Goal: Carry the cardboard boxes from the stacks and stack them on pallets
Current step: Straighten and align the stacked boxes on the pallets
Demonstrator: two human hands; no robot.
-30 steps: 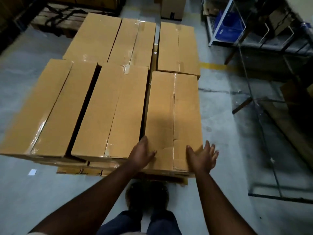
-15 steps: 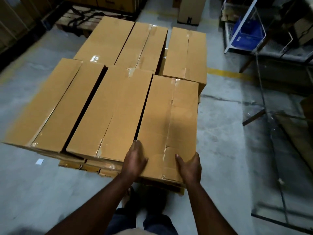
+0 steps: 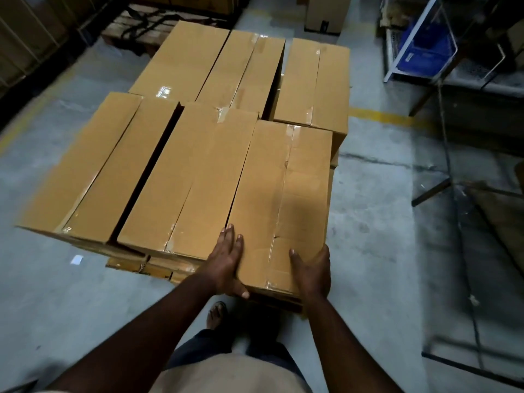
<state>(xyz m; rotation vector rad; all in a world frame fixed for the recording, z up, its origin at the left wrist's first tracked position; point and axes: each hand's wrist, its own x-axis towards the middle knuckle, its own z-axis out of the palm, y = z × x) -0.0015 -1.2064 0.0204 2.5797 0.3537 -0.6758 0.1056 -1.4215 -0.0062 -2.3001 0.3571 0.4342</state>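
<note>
Several long brown cardboard boxes lie flat in two rows on a low pallet (image 3: 158, 272) on the floor. The near right box (image 3: 286, 194) is the one I touch. My left hand (image 3: 226, 265) clasps its near left corner, fingers flat on top and thumb on the front face. My right hand (image 3: 313, 269) holds its near right corner, thumb on top. The box sits tight against the middle box (image 3: 198, 180). A dark gap separates that one from the near left box (image 3: 90, 171). Three more boxes (image 3: 249, 72) fill the far row.
Grey concrete floor surrounds the pallet, with a yellow line (image 3: 380, 116) to the right. A metal rack with a blue crate (image 3: 425, 52) stands at the upper right. Another wooden pallet (image 3: 133, 26) and an upright box (image 3: 326, 12) lie beyond. My feet (image 3: 217, 313) stand just behind the box.
Both hands went from resting open on the near right box to clasping its near corners. The box has slid left against the middle box, closing the gap.
</note>
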